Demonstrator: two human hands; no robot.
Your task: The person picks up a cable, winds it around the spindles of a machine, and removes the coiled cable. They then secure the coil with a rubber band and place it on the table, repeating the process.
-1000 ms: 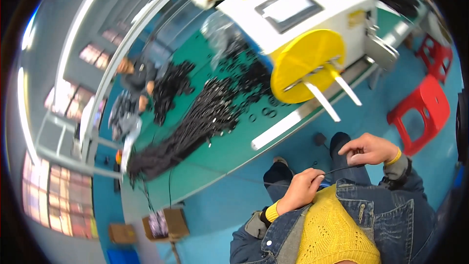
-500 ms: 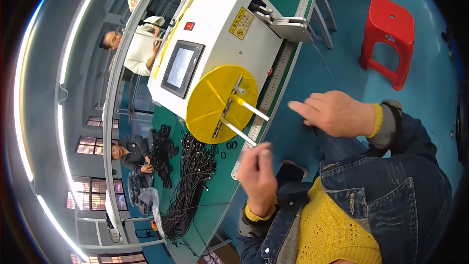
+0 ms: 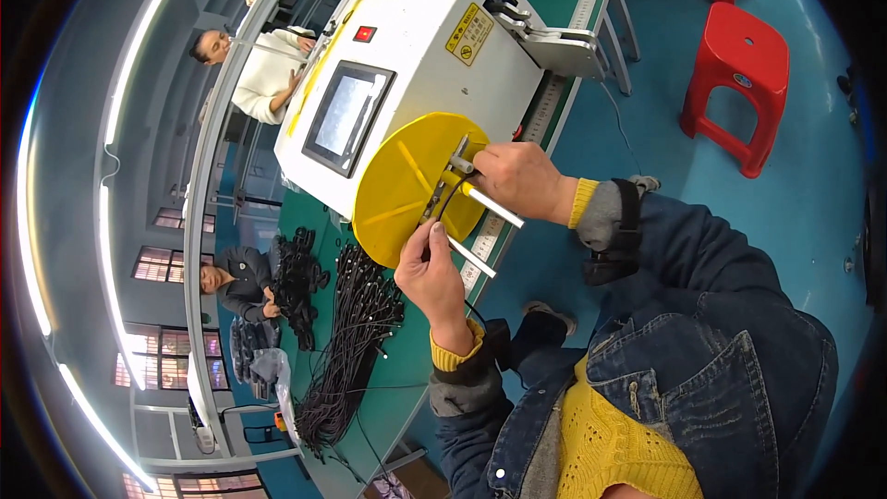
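Observation:
A yellow disc (image 3: 393, 194) with a slotted metal bar and two white rods (image 3: 494, 208) faces me on the front of a white machine (image 3: 443, 46). A thin black cable (image 3: 447, 201) curves across the bar, close against the rods. My left hand (image 3: 432, 273) pinches its lower end between thumb and fingers at the disc's lower edge. At the disc's right edge, my right hand (image 3: 525, 183) is closed around the upper part, its fingertips partly hidden behind the rod and bar.
Below the disc, a large bundle of black cables (image 3: 346, 351) covers the green table (image 3: 411, 351). A metal ruler strip (image 3: 554, 97) runs along the table edge. A red stool (image 3: 739, 74) stands at the right. Two people work beyond the metal frame (image 3: 199, 268).
Both hands have moved to the disc, the right one leftward and the left one up and left. The black cable now shows between them across the bar.

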